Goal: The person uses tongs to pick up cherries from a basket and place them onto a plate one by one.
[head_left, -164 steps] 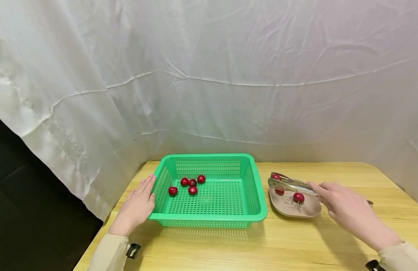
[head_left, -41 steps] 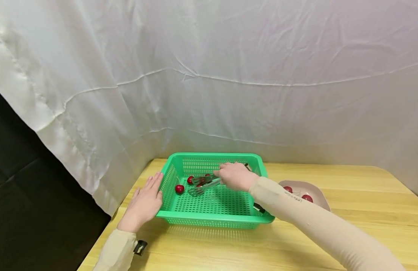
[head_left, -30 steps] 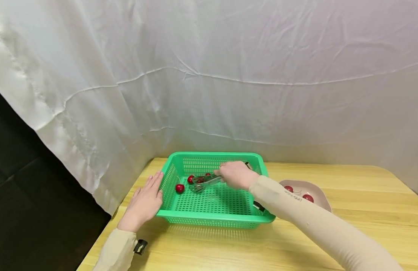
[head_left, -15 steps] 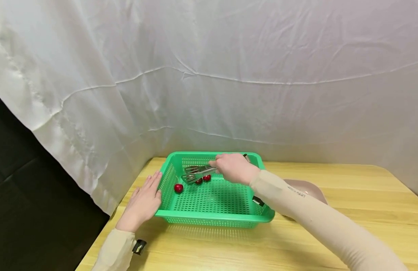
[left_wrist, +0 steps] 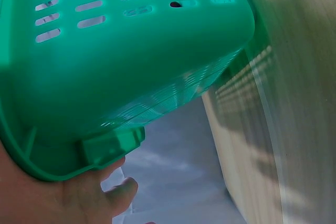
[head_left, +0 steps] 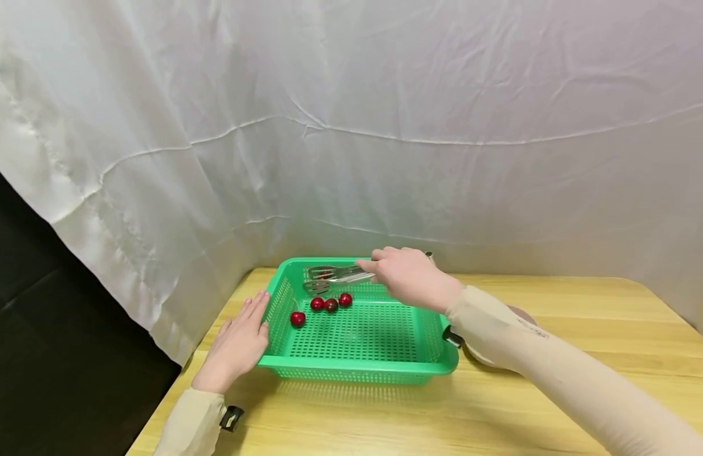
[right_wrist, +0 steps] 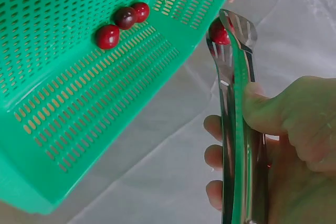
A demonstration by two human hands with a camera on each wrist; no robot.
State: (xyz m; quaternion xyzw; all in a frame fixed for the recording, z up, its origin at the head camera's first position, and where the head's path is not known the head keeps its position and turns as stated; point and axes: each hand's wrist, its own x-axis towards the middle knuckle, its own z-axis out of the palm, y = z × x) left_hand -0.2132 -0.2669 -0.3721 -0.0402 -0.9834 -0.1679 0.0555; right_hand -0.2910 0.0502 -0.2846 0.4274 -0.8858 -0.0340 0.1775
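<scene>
My right hand (head_left: pixel 411 275) grips a pair of metal tongs (head_left: pixel 335 278) above the back of the green plastic basket (head_left: pixel 357 365). In the right wrist view, a red cherry (right_wrist: pixel 219 32) is pinched between the slotted tips of the tongs, with my thumb on one arm and fingers curled round the other. Several more cherries (head_left: pixel 331 305) lie on the basket floor toward the left. My left hand (head_left: pixel 237 345) rests with extended fingers against the basket's left rim; the left wrist view shows it at the rim (left_wrist: pixel 37 171).
Right of the basket stands a pinkish plate (head_left: pixel 524 314), mostly hidden by my right forearm. The wooden table (head_left: pixel 602 329) extends to the right. A pale curtain (head_left: pixel 386 158) hangs behind, and a dark area (head_left: pixel 61 354) lies past the table's left edge.
My right hand went from over the plate into the basket. The tongs closed on a cherry there, and have since risen with it toward the back. My left hand stays at the rim.
</scene>
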